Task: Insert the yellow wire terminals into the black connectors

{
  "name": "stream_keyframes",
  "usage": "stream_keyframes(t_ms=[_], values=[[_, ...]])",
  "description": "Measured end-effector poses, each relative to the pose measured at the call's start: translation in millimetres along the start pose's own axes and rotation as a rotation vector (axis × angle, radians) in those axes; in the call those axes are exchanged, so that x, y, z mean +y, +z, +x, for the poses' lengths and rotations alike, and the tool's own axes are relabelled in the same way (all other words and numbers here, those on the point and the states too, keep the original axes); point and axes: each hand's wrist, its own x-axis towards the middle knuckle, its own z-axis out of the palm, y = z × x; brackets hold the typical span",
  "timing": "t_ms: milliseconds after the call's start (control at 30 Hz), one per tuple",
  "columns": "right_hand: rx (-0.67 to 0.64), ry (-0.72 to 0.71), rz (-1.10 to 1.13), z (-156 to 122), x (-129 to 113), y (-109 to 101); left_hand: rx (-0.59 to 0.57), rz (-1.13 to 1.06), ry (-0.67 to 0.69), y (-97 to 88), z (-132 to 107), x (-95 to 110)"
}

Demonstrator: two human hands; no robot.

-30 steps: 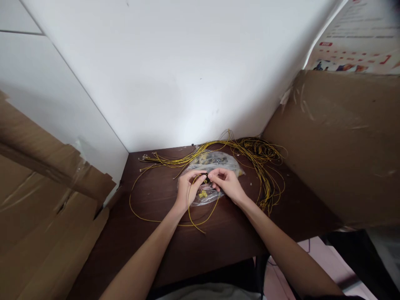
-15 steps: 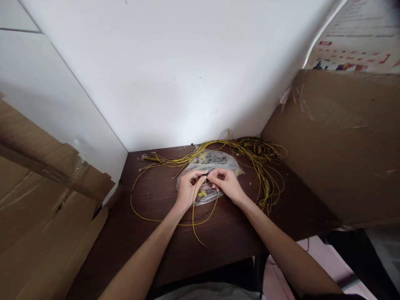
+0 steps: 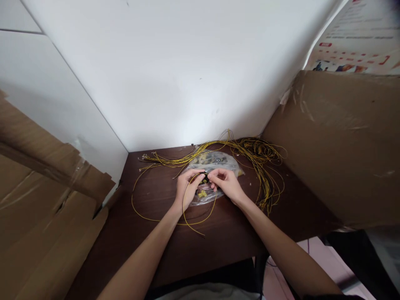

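Wire (image 3: 183, 205), thin, yellow, running from the left hand (image 3: 186, 188): loop bows wider toward 8 o'clock than half a second ago, across the left wrist; its free end, at 6 from the hands, has pulled up closer to them. Small black part (image 3: 204, 179) with yellow spots shows more between the fingertips. Right hand (image 3: 228, 184) about where it was.

Edges: smooth white panel (image 3: 200, 83) at 12, torn brown cardboard (image 3: 46, 200) at 9, large flat brown cardboard panel (image 3: 337, 150) at 3, near rim of the dark brown tabletop (image 3: 150, 254) at 6. Long bundle of yellow and black wires (image 3: 187, 158) spans 10 through 12 to 4, over the far side of the transparent plastic bag (image 3: 229, 164). Room to move: tabletop from 7 to 9, crossed by a long yellow curve (image 3: 131, 199) (can't tell if same wire), and at 5, below the bundle.

Fingers: black part sits between both hands, above the bag. Left thumb and index clamped on its 9 o'clock side. Right thumb and index together, against its 3 o'clock side; too small to tell what's pinched there.
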Motion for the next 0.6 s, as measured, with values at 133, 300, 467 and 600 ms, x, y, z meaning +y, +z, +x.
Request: stream_keyframes(t_ms=[133, 300, 467, 600], values=[[-0.004, 0.002, 0.005, -0.1, 0.5, 1.3, -0.035, 0.039, 0.074, 1.3, -1.5, -1.7], [0.012, 0.002, 0.004, -0.3, -0.5, 2.9, -0.028, -0.021, 0.033, 1.2, -1.3, 0.3], [0.023, 0.008, 0.008, -0.7, -2.2, 1.6, 0.032, -0.081, -0.084, -0.1, -0.3, 4.7], [0.023, 0.008, 0.018, -0.8, -2.1, 1.3, 0.008, -0.038, -0.031, 0.0, -0.9, 2.4]])
